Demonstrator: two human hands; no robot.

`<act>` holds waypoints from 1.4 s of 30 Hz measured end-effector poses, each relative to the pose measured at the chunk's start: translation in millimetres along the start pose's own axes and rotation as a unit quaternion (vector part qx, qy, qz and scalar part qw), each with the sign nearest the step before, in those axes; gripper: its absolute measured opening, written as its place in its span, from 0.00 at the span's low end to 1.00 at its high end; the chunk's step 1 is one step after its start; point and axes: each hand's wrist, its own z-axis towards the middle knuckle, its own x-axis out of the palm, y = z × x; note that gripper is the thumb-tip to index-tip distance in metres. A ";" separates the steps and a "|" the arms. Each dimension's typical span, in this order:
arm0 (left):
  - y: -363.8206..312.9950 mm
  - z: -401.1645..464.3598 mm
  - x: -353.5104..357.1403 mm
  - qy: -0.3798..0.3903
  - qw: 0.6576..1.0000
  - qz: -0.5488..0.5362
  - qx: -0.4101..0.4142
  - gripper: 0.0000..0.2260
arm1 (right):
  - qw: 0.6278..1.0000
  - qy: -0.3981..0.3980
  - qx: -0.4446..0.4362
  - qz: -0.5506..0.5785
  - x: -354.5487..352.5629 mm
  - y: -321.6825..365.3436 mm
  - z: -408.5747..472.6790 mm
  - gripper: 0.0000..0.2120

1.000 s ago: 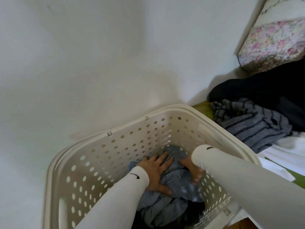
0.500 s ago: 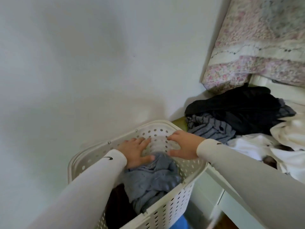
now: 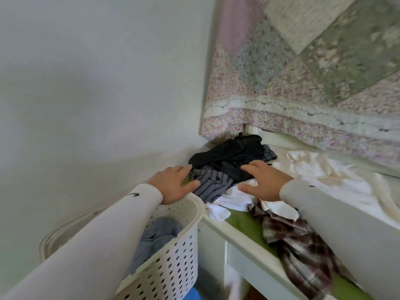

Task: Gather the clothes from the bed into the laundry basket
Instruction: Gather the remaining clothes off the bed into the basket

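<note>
A white perforated laundry basket (image 3: 171, 265) stands on the floor against the bed, with a blue-grey garment (image 3: 155, 237) inside. On the bed's corner lies a pile: a black garment (image 3: 229, 154), a grey striped garment (image 3: 212, 185), white cloth (image 3: 233, 200) and a plaid shirt (image 3: 303, 252). My left hand (image 3: 173, 182) hovers with fingers spread just left of the striped garment, above the basket's far rim. My right hand (image 3: 264, 180) hovers with fingers spread over the black and white clothes. Neither hand holds anything.
A floral quilt (image 3: 303, 83) hangs along the wall behind the bed. Rumpled cream sheets (image 3: 337, 176) cover the mattress, and a green sheet (image 3: 244, 221) shows at the white bed frame (image 3: 244, 256). A plain wall stands to the left.
Both hands have left the basket, where they pressed down the blue-grey garment, and moved up and right to the clothes pile on the bed. The view has swung toward the bed.
</note>
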 end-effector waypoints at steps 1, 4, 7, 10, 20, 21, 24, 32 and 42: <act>-13.5 3.3 -2.0 0.000 1.000 -0.002 0.011 0.34 | 1.000 0.000 0.017 -0.004 -3.4 -13.6 -9.9 0.37; -56.7 15.6 -6.7 -0.003 0.999 -0.001 0.045 0.34 | 0.997 -0.014 0.079 -0.014 -13.4 -56.6 -40.3 0.36; -97.3 29.2 -8.8 -0.001 0.997 0.000 0.075 0.34 | 0.990 -0.019 0.135 -0.020 -20.0 -96.7 -68.0 0.36; -134.6 42.5 -8.2 0.006 0.995 -0.013 0.100 0.35 | 0.983 -0.021 0.182 -0.028 -22.1 -132.5 -90.7 0.35; -221.5 82.9 16.4 0.039 0.987 -0.052 0.150 0.37 | 0.964 -0.001 0.267 -0.001 -0.2 -201.7 -122.6 0.37; -226.1 86.7 18.9 0.041 0.986 -0.051 0.151 0.37 | 0.963 0.000 0.268 -0.001 3.7 -203.8 -119.8 0.38; -243.7 100.6 29.2 0.051 0.984 -0.036 0.167 0.38 | 0.961 0.009 0.276 -0.003 21.7 -212.8 -109.2 0.44; -268.0 133.8 49.4 0.049 0.979 0.008 0.197 0.35 | 0.953 0.008 0.301 0.021 69.1 -230.9 -84.2 0.54; -249.9 136.2 55.5 0.056 0.981 0.009 0.185 0.32 | 0.946 -0.133 0.293 0.025 47.3 -230.5 -65.1 0.18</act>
